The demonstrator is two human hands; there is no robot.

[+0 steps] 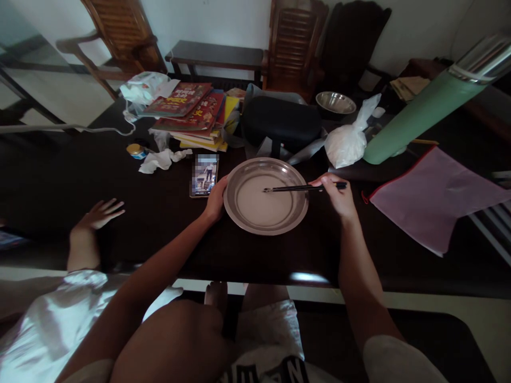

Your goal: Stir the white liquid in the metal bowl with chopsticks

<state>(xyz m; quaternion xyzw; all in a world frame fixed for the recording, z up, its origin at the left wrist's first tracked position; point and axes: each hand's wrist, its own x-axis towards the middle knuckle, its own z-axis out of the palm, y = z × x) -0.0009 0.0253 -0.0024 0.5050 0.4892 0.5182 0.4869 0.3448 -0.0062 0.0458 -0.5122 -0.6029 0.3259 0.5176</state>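
Phone (205, 175): set left of centre, lit.
Left hand (216, 201): left rim of the bowl (265, 230) is gripped.
Bowl: placed mid-frame; pale liquid (261, 206) is already contained.
Chopsticks (293, 188): tips are dipped; stirring is judged unfinished, the remainder unclear.
Right hand (339, 197): chopsticks are grasped, right of centre.

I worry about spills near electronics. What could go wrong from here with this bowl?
The phone lies close by the left hand and the metal bowl, so pale contents slopping over the rim might reach it.
The right hand holds the chopsticks, leaving only the left hand on the bowl; a hard push could make it slide or tilt.
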